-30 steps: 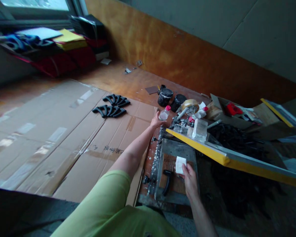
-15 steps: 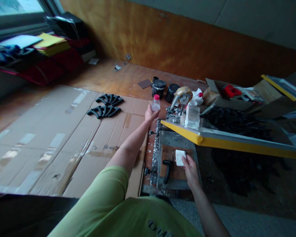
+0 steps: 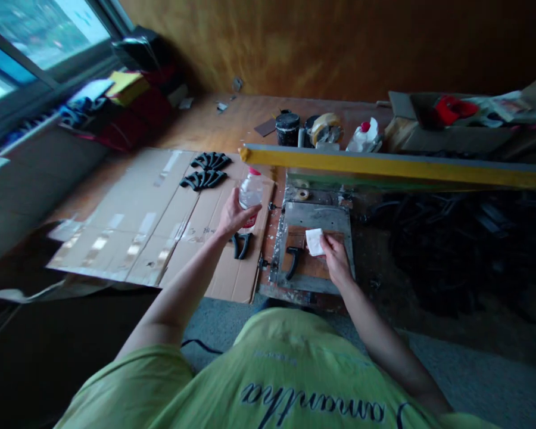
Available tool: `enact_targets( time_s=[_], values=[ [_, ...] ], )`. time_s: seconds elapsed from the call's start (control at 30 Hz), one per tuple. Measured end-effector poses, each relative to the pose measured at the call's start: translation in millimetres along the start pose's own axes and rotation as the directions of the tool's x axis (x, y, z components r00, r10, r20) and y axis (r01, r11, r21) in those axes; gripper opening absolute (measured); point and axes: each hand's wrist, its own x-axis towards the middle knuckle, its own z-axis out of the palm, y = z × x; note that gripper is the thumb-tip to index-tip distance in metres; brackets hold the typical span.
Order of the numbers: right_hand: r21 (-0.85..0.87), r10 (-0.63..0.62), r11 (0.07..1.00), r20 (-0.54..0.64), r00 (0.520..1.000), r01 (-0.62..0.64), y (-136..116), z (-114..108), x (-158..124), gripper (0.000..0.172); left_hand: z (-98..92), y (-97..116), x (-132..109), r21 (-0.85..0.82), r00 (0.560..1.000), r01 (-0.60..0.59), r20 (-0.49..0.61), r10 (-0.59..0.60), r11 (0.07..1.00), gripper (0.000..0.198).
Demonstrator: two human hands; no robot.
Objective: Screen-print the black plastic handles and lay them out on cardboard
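My left hand (image 3: 234, 213) is wrapped round a clear plastic bottle (image 3: 251, 192) with a red cap, held above the cardboard. In my right hand (image 3: 336, 256) is a folded white cloth (image 3: 314, 242), pinched at its right edge; whether it is cloth or paper is hard to tell. Below and left of it, a black curved handle (image 3: 292, 262) lies on a brown pad (image 3: 319, 266) upon a grey metal plate (image 3: 339, 219). Two more black handles (image 3: 241, 245) rest on the cardboard under my left wrist. Farther back lie two rows of similar black handles (image 3: 203, 179).
A yellow-edged frame (image 3: 384, 167) spans above the plate's far side. Behind it stand a black tub (image 3: 287, 128), a tape roll (image 3: 327, 127), another red-capped bottle (image 3: 363, 137) and an open carton (image 3: 406, 131). Flattened cardboard (image 3: 129, 196) covers the left table. Dark parts (image 3: 464, 250) pile at right.
My left hand has brought the bottle back from beside the black tub to above the cardboard. The yellow-edged frame appears swung up and level. My view has shifted; my right hand still holds the cloth.
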Motion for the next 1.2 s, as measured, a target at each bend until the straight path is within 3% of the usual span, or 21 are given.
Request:
enact_targets(
  time_s=[0.2, 0.33, 0.47, 0.67, 0.83, 1.2],
  values=[
    [0.002, 0.005, 1.0, 0.036, 0.999, -0.005, 8, -21, -10, 0.057, -5.1, 9, -92, 0.228, 0.988, 0.068, 0.121, -0.097, 0.971, 0.054],
    [-0.004, -0.031, 1.0, 0.05, 0.998, 0.031, 14, -35, -16, 0.054, 6.1, 22, -132, 0.381, 0.965, -0.111, 0.264, 0.007, 0.918, 0.058],
    [0.014, -0.053, 0.999, 0.091, 0.994, 0.052, 20, -43, -22, 0.051, 20.0, 54, -157, 0.541, 0.922, -0.267, 0.383, 0.049, 0.798, 0.056],
    [-0.018, -0.065, 0.998, 0.128, 0.99, 0.068, 25, -56, -30, 0.045, 34.1, 96, -170, 0.673, 0.883, -0.372, 0.468, 0.021, 0.639, 0.053],
    [-0.038, -0.014, 0.999, 0.197, 0.98, 0.022, 20, -59, -36, 0.047, 29.5, 117, -168, 0.716, 0.843, -0.474, 0.537, 0.03, 0.513, 0.049],
    [0.076, 0.047, 0.995, 0.253, 0.966, -0.068, 29, -53, -39, 0.058, 20.9, 156, -158, 0.746, 0.785, -0.546, 0.614, -0.077, 0.381, 0.05]
  ],
)
